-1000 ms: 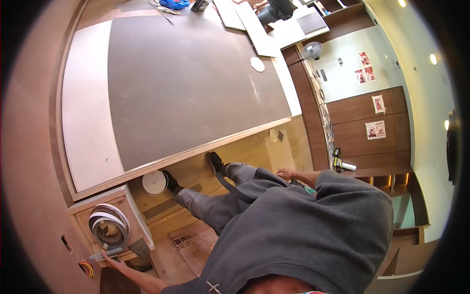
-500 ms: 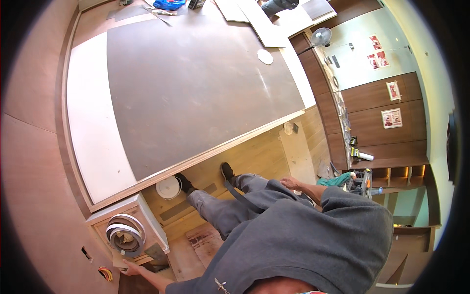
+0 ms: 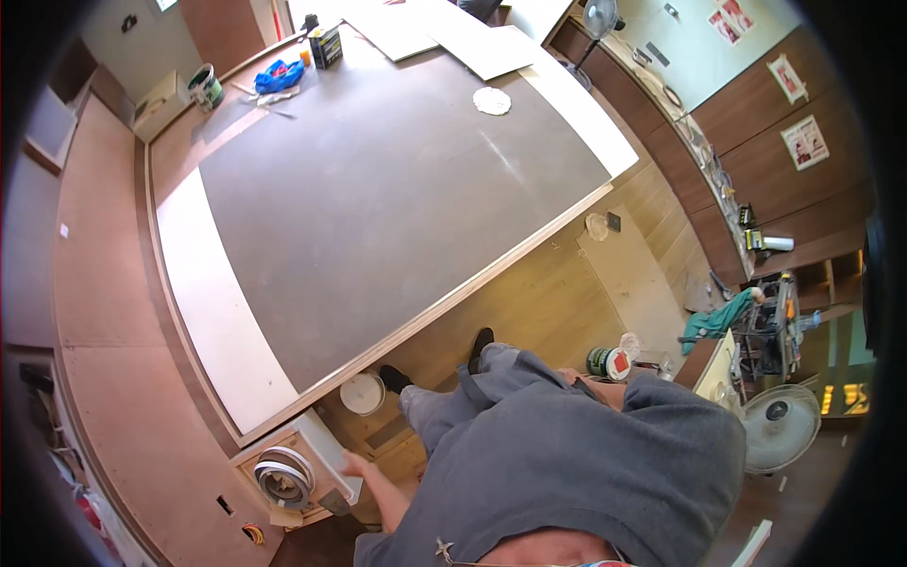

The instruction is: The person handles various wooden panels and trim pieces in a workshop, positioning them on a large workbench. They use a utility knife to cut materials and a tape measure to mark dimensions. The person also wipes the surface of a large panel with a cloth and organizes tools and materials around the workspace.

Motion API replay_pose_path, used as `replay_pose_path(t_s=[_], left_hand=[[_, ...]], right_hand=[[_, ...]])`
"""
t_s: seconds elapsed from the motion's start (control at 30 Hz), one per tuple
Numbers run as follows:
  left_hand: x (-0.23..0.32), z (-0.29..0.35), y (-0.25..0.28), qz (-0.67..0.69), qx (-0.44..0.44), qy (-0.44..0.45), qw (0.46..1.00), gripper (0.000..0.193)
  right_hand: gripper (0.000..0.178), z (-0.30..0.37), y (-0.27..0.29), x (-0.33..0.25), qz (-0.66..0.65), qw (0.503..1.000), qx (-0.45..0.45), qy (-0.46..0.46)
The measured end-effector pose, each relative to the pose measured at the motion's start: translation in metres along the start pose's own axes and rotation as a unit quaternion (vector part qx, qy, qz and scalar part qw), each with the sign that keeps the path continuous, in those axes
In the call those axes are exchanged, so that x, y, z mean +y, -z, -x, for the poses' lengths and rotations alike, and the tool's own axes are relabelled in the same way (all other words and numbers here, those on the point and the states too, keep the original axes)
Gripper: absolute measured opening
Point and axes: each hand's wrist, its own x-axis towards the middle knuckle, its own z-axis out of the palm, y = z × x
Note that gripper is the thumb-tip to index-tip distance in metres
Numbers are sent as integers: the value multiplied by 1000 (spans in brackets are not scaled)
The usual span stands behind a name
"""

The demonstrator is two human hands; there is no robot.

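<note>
1. Left hand (image 3: 354, 465) reaches down beside the low wooden box (image 3: 312, 472) under the corner of the worktop (image 3: 378, 208). Fingers look loosely spread and hold nothing; the hand touches or nearly touches the box's white edge, cannot tell which.
2. Inside the box sits a coil of banding (image 3: 282, 475), wound flat, grey and white. It lies just left of the hand, apart from it.
3. Right hand: mostly hidden behind the grey-sleeved torso; only a sliver of skin shows near the small green tin (image 3: 609, 363) on the floor. Cannot tell whether it is spread, closed or holding anything.
4. Risk: the coil may spring loose if lifted by one turn rather than by the whole roll. Loose turns would tangle in the box.
5. Risk: the person is leaning far forward and low, with feet close to the white bucket (image 3: 363, 393) under the worktop edge. A shifted foot could knock it over.
6. Risk: the overhanging worktop edge runs just above the box. Rising quickly could bring the head or shoulder against it.
7. Risk: the green tin stands near the right leg; a swing of the knee could tip it.
8. The standing fan (image 3: 779, 416) is well apart, no concern.
</note>
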Motion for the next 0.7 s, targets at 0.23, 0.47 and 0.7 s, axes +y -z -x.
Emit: replay_pose_path(t_s=[0.23, 0.47, 0.7], left_hand=[[100, 161, -102, -15, -307, -38, 951, 69], [179, 267, -152, -57, -457, -37, 887, 63], [211, 329, -200, -171, -537, -13, 826, 64]], right_hand=[[34, -46, 74, 13, -243, 960, 113, -76], [32, -45, 134, -14, -330, 929, 167, -15], [33, -73, 151, -28, -398, 901, 172, -29]])
